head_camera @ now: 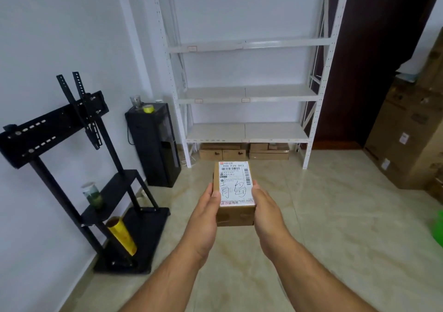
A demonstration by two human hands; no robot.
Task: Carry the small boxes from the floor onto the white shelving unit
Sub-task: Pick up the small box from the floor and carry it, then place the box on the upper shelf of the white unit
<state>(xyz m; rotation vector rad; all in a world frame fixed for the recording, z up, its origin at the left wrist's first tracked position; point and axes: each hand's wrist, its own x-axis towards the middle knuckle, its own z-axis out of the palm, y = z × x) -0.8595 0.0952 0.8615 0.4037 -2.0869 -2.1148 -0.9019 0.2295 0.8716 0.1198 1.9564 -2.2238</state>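
Note:
A small brown cardboard box with a white shipping label on top is held out in front of me, above the floor. My left hand grips its left side and my right hand grips its right side. The white shelving unit stands straight ahead against the wall, its three visible shelves bare. Under its lowest shelf, several brown boxes sit on the floor.
A black TV stand with a jar and a yellow roll stands at the left wall. A black tower unit is beside the shelving. Large cardboard cartons stack at the right. Beige tiled floor lies between me and the shelves.

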